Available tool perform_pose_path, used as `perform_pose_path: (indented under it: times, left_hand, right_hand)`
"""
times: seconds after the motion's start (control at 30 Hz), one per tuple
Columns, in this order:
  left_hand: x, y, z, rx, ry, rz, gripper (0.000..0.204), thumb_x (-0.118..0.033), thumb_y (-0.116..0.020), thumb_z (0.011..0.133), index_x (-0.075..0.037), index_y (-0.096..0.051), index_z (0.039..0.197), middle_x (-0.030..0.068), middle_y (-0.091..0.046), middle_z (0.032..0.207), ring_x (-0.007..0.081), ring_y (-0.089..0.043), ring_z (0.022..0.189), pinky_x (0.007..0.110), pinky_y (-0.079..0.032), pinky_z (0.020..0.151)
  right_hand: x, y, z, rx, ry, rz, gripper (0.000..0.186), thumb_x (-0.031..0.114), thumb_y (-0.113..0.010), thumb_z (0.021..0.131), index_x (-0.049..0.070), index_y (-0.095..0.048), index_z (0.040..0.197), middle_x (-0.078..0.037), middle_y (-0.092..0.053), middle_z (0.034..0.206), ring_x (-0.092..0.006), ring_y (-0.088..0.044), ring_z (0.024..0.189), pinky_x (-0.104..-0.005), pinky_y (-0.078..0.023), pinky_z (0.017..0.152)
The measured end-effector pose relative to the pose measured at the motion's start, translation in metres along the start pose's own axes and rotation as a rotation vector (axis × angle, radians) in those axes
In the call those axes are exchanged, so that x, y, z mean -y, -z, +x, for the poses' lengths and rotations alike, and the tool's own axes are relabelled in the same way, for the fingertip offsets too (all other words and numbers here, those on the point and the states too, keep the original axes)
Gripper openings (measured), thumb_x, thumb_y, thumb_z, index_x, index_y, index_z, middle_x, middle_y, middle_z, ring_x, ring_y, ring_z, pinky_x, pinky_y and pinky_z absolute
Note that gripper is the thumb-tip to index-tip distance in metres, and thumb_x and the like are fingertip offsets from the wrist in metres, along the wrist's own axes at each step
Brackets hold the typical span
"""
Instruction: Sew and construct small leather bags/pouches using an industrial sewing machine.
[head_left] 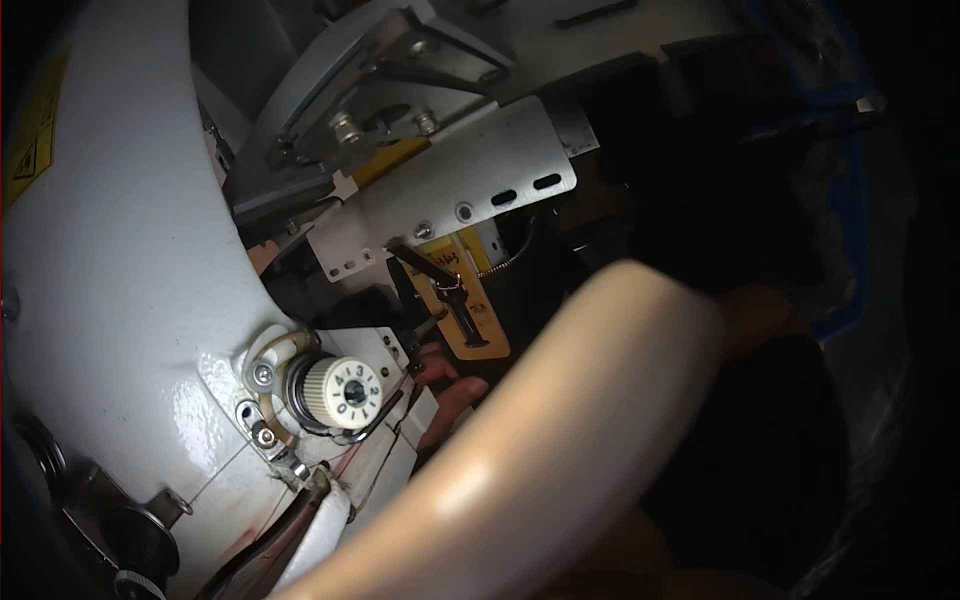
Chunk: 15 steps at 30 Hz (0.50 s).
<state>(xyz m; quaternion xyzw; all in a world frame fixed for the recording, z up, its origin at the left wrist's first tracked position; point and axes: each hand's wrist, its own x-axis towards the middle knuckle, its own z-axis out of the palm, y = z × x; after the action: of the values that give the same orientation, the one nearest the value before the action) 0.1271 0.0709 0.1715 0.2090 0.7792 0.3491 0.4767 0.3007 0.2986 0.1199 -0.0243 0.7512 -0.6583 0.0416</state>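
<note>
A white machine (140, 250) with a glossy, curved shell fills the left side, its body running from the top edge down toward the lower right. A cream ribbed dial (343, 392) on its side faces right, toward the camera. Beyond it, a slotted metal plate (450, 185) slants up to the right. One hand (445, 405) shows only as bent fingers beside the machine's lower end; whether they grip anything, and the other hand's state, I cannot tell. A blurred beige form (530, 430) crosses the foreground diagonally.
</note>
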Motion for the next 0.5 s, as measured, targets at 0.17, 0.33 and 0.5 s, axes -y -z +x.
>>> perform_pose_path:
  times: [0.17, 0.33, 0.5]
  left_hand:
    - [-0.008, -0.004, 0.003, 0.059, 0.050, -0.175, 0.017, -0.010, -0.078, 0.083, 0.001, -0.065, 0.078, 0.0062, -0.069, 0.091, 0.0119, -0.064, 0.082, 0.027, -0.048, 0.074]
    - [0.015, -0.006, -0.001, -0.011, -0.038, -0.017, 0.026, -0.023, -0.070, 0.094, 0.000, -0.068, 0.083, 0.0062, -0.064, 0.090, 0.0131, -0.058, 0.082, 0.029, -0.044, 0.072]
    - [0.033, 0.004, 0.002, 0.125, -0.116, -0.027, 0.041, -0.029, -0.064, 0.100, -0.001, -0.069, 0.070, 0.0044, -0.057, 0.066, 0.0105, -0.052, 0.065, 0.028, -0.037, 0.060]
  right_hand:
    - [-0.014, -0.018, 0.001, -0.145, 0.149, -0.151, 0.037, 0.028, -0.067, 0.094, -0.001, -0.068, 0.071, -0.018, -0.066, 0.063, -0.0358, -0.070, 0.064, -0.0437, -0.057, 0.064]
    - [0.017, -0.001, 0.002, -0.064, -0.065, -0.144, 0.041, 0.030, -0.067, 0.094, 0.001, -0.064, 0.064, -0.015, -0.062, 0.059, -0.0338, -0.067, 0.060, -0.0439, -0.053, 0.060]
    - [0.027, -0.032, 0.001, -0.152, -0.138, -0.280, 0.045, 0.032, -0.070, 0.093, 0.002, -0.062, 0.060, -0.015, -0.059, 0.054, -0.0340, -0.064, 0.054, -0.0426, -0.049, 0.054]
